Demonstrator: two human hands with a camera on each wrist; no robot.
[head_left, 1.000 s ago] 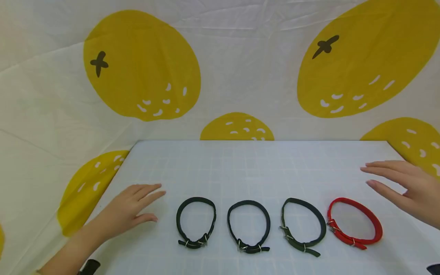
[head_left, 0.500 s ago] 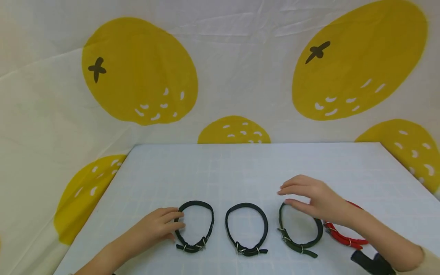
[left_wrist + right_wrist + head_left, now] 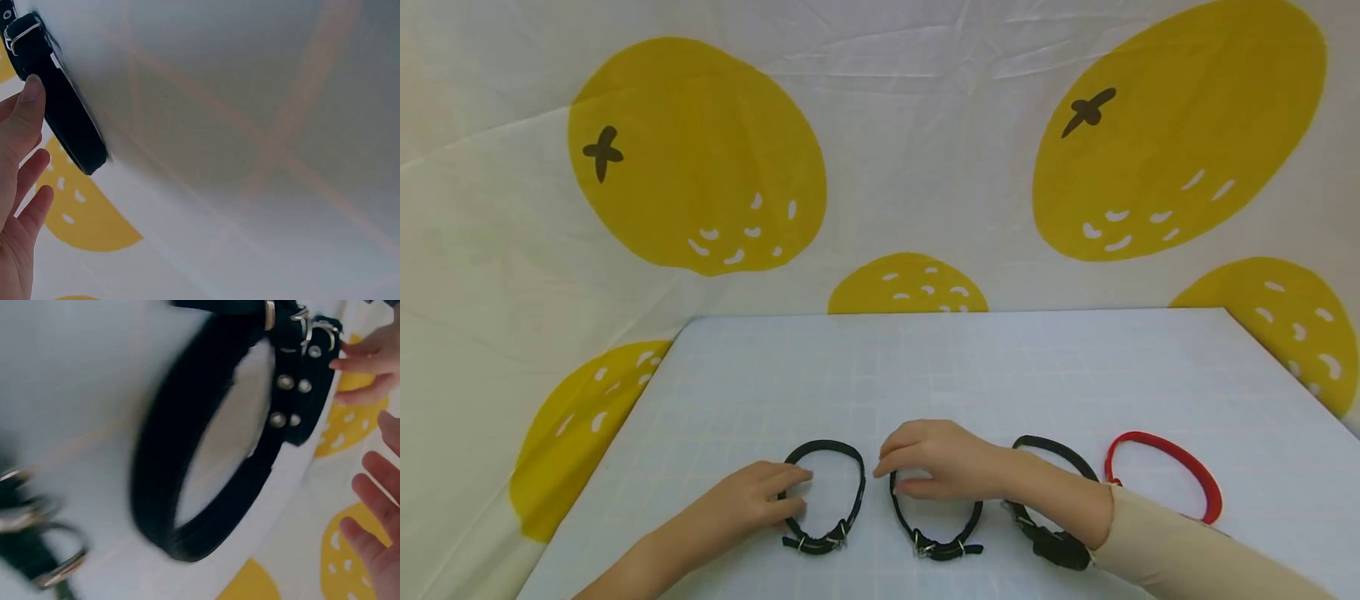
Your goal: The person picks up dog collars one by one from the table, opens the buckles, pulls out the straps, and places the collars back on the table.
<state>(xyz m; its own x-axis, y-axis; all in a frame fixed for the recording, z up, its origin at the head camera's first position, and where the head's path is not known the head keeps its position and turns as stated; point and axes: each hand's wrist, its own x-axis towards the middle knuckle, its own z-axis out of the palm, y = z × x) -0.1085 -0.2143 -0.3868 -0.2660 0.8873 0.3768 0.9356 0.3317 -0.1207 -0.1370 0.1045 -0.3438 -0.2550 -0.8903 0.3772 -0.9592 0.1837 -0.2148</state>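
Several buckled pet collars lie in a row on the white table. My left hand is at the left side of the leftmost black collar, fingers extended over its band. In the left wrist view the thumb overlaps that black band; whether it presses is unclear. My right hand, fingers loosely bent and apart, hovers over the upper part of the second black collar. That hand covers much of the collar's top. From the right wrist, my fingers appear clear of the collar band.
A dark green collar lies partly hidden under my right forearm, with a black device at the wrist. The red collar is farthest right, its lower part behind the sleeve. A fruit-print cloth hangs behind.
My right hand has swept left from beyond the red collar, past the green one, to the second black collar. My left hand has moved right and down onto the leftmost collar. The collars look unmoved.
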